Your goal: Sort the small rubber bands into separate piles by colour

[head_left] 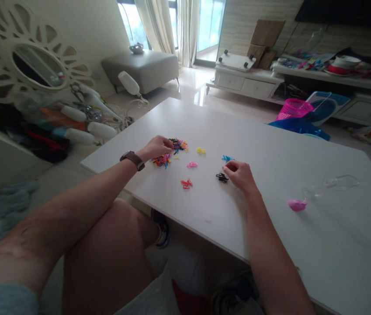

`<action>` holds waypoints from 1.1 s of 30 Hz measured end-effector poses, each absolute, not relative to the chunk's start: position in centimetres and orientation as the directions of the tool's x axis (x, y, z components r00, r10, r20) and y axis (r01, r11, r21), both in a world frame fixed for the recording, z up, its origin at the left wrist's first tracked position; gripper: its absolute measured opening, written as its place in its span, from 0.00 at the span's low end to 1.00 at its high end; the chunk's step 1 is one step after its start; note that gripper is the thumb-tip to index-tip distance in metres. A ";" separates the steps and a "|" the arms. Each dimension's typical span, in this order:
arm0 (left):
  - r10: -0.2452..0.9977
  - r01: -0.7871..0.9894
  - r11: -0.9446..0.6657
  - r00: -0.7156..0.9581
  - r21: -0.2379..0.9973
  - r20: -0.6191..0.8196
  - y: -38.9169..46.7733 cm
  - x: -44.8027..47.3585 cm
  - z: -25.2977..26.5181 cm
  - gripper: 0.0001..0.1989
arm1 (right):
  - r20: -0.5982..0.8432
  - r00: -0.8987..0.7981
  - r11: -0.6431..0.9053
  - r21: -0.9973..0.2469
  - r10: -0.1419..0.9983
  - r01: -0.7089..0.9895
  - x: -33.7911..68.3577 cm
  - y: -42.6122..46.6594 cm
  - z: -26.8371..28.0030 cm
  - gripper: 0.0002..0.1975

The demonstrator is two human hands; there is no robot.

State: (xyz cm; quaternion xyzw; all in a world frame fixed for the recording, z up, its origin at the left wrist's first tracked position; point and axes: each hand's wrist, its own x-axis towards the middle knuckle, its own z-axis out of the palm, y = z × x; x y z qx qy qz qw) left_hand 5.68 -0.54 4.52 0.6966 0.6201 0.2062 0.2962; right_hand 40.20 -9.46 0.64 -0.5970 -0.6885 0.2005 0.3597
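Thin, tangled mixed-colour bands point(161, 162) in loose heaps, left on the smooth white table point(205, 210), beside the narrowed left hand point(156, 148). Right, black bands point(221, 177) beside the right hand point(240, 173), also narrowed; cannot tell either's contents. Far, glossy floor point(193, 83), draped curtains point(187, 30).

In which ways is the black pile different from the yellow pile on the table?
The black pile is dark; the yellow pile is bright.
The black pile lies close by the right hand, while the yellow pile lies apart from both hands.
The black pile is nearer the person's side of the white table than the yellow pile.
Both are small, loose heaps.
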 end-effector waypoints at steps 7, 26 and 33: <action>0.950 0.813 -0.199 0.297 0.548 -0.096 -0.5 6.3 2.5 0.14 | 0.347 -0.055 0.289 -0.673 0.936 0.681 39.8 -9.2 0.1 0.08; 0.962 0.831 -0.228 0.272 0.508 -0.015 0.0 7.4 1.0 0.15 | 0.441 0.003 0.313 -0.640 0.897 0.701 39.3 -9.2 -0.1 0.07; 0.966 0.822 -0.213 0.257 0.528 -0.011 0.3 7.5 0.8 0.09 | 0.433 -0.008 0.313 -0.641 0.901 0.701 39.0 -9.3 0.0 0.07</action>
